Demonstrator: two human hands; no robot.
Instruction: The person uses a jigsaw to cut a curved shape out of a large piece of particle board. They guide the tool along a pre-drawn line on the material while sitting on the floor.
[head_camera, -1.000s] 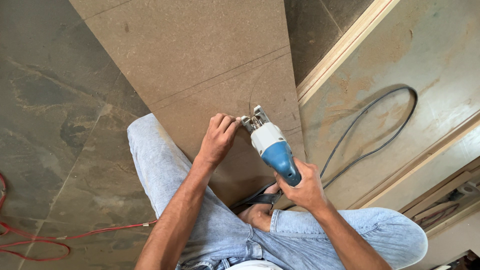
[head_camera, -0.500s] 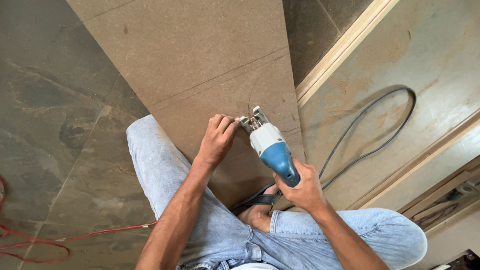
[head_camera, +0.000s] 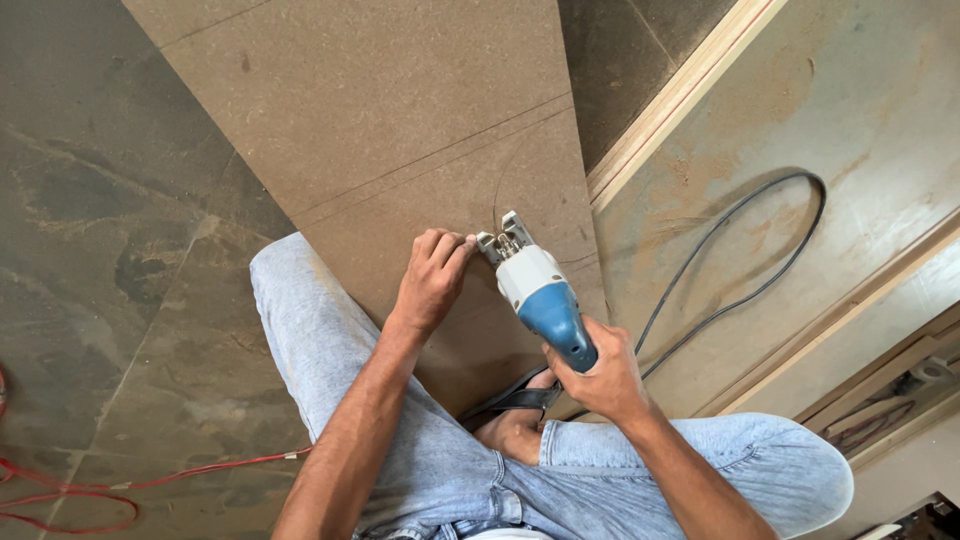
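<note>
On brown board (head_camera: 400, 110), right hand (head_camera: 598, 375) grips jigsaw (head_camera: 540, 300) pointing away-left; left hand (head_camera: 432, 280) steadies its front.

Red cable (head_camera: 120, 487) on stone floor (head_camera: 100, 250).

Power tool (head_camera: 545, 300): blue rear body, white front section, bare grey metal head. Board (head_camera: 400, 150): flat brown, speckled, marked with thin dark pencil lines, straight and curved. Floor (head_camera: 100, 250): mottled dark grey-brown stone with paler patches. Trousers (head_camera: 330, 360): pale blue denim. Cable (head_camera: 740, 260): black. Second cable (head_camera: 120, 485), at the floor's lower left: red.
</note>
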